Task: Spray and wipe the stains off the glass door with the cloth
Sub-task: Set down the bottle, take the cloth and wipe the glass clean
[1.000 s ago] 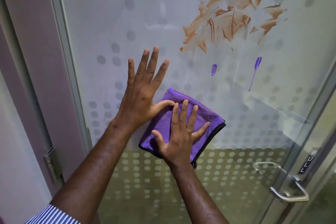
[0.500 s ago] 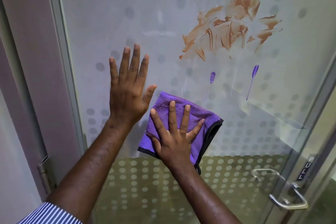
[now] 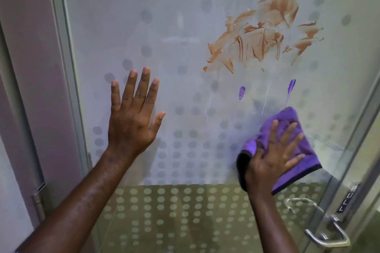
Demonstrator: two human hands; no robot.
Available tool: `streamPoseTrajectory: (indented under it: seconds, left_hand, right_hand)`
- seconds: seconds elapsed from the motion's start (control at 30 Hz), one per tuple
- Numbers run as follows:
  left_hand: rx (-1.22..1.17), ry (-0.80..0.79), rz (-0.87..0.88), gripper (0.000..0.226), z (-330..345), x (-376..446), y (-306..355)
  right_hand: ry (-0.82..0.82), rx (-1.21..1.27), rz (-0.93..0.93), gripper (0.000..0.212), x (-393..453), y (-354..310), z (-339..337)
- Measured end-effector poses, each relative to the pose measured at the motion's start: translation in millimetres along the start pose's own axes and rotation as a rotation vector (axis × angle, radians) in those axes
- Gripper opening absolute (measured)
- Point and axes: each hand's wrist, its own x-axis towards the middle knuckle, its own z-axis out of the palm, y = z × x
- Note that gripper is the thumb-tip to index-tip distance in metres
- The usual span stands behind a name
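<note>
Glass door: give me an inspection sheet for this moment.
Surface: glass door dotted, with brown stain upper right and two purple marks below it.
Job's things: purple cloth flat on glass, beneath the stains; no spray bottle seen.
Clutter: nothing seen.
Hands: left hand spread on bare glass; right hand presses the cloth.
Cables: nothing seen.
Surroundings: door handle, PULL label, hinge.

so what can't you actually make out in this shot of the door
All in the head view:
- Glass under the cloth: hidden by the cloth and the right hand pressing it.
- Whether the left hand touches the glass door: cannot tell from this angle.
- Door handle: lower part cut off by the bottom edge.
- Spray bottle: not in view.
- Brown stain: which side of the glass it is on is unclear.
</note>
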Motion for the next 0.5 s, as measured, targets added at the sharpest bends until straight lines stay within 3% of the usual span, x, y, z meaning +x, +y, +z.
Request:
streamPoseTrajectory:
  seconds: [0.1, 0.23, 0.33, 0.5]
  left_hand:
    - [-0.01, 0.003, 0.0, 0.068, -1, -2, 1]
    - [-0.008, 0.017, -0.002, 0.067, 2, -2, 0]
    - [-0.002, 0.03, 0.0, 0.066, 4, -1, 1]
    - [-0.012, 0.035, -0.005, 0.066, 4, 1, 1]
  right_hand:
    - [0.078, 0.13, 0.136, 0.05, 41, -15, -4]
    - [0.14, 0.187, 0.115, 0.049, 73, -52, -1]
    - [0.113, 0.147, -0.033, 0.051, 66, -81, 7]
    - [-0.052, -0.072, -0.509, 0.061, 23, -102, 18]
